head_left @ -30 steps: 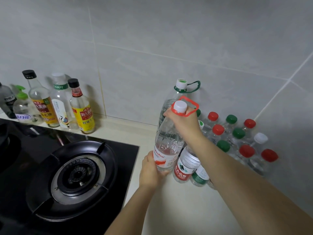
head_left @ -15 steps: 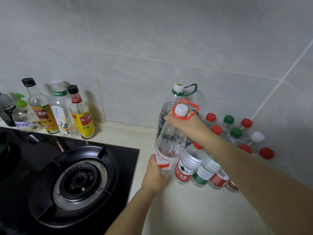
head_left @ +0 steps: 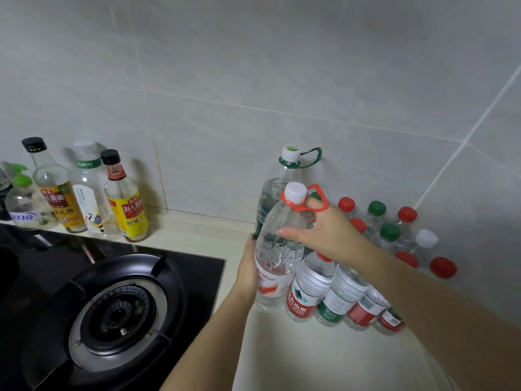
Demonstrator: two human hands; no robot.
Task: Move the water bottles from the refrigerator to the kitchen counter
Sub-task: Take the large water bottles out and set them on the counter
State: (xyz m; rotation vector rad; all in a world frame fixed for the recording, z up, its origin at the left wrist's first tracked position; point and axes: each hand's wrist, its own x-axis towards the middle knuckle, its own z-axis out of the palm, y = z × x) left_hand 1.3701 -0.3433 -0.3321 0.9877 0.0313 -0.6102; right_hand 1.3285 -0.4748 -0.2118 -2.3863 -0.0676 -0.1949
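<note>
Both hands are on the big water bottle [head_left: 277, 258] with the white cap. The left hand [head_left: 248, 268] wraps round its left side at the label, and the right hand [head_left: 321, 231] has a finger hooked through the red carry loop [head_left: 284, 201] at the neck, thumb laid on the shoulder. The bottle leans slightly, base down on the counter [head_left: 310, 359] near the back edge, between the gas hob [head_left: 112, 306] and a huddle of small bottles [head_left: 310, 280]. A green-looped big bottle [head_left: 282, 176] stands just behind it; sauce bottles [head_left: 124, 198] line the back edge at the far left

Bottles [head_left: 332, 292] right of stove [head_left: 118, 309]
</note>
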